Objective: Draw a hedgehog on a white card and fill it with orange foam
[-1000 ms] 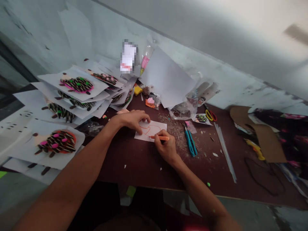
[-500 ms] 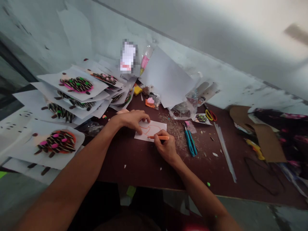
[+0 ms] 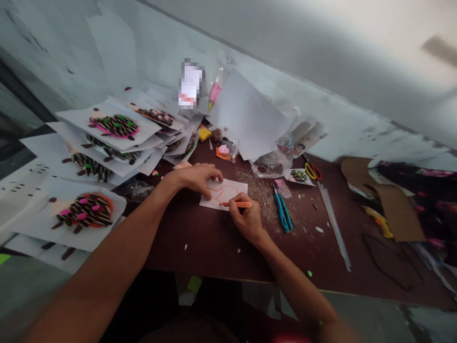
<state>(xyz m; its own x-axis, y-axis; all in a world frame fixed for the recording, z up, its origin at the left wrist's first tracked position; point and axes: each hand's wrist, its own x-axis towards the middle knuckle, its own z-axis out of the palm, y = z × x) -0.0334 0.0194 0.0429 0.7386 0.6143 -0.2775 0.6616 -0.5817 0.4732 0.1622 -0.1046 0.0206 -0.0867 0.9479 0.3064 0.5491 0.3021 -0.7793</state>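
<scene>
A small white sheet of paper [image 3: 243, 186] lies on the dark red table, with orange outlines drawn on it. My right hand [image 3: 247, 218] is closed round an orange marker [image 3: 242, 205], its tip down at the paper's lower part. At the sheet's left side rests my left hand [image 3: 202, 178], fingers apart and bent, fingertips on the paper. It grips nothing that I can see. Teal-handled pliers [image 3: 283, 209] lie to the right of my right hand, among scattered brown bits.
Stacked sheets bearing seed-covered hedgehog figures [image 3: 114, 126] fill the left. Behind stand a blurred-out phone [image 3: 190, 85] and a big white sheet [image 3: 248, 114]. To the right are scissors [image 3: 313, 171], clear sticks [image 3: 333, 226], a yellow glue gun [image 3: 379, 221] and cardboard [image 3: 400, 205].
Hardly anything differs. The marker stays at nearly the same spot low on the paper, and my left hand keeps its place on the sheet.
</scene>
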